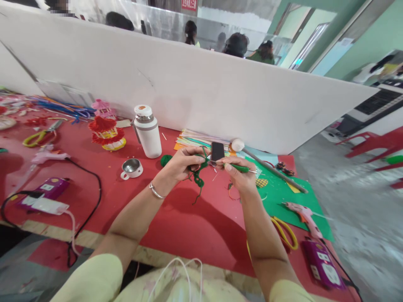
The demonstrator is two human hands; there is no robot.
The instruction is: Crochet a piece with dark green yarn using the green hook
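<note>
Above the middle of the red table, my left hand (187,161) pinches a small piece of green crochet work (198,177), and a loose yarn tail hangs below it. My right hand (237,171) grips a crochet hook (239,167) by its green handle, and the hook's metal tip meets the yarn by my left fingertips. Just left of my left hand lies a ball of green yarn (166,160), partly hidden by it. A dark phone (217,151) is behind the gap between my hands. Exact stitches are too small to make out.
A white thermos (147,132) and its metal-lined cup (132,168) stand to the left, near a red and yellow craft piece (106,133). Glue guns (304,216), yellow-handled scissors (285,233) and purple power strips (324,262) lie at the sides. A white partition (204,92) borders the back.
</note>
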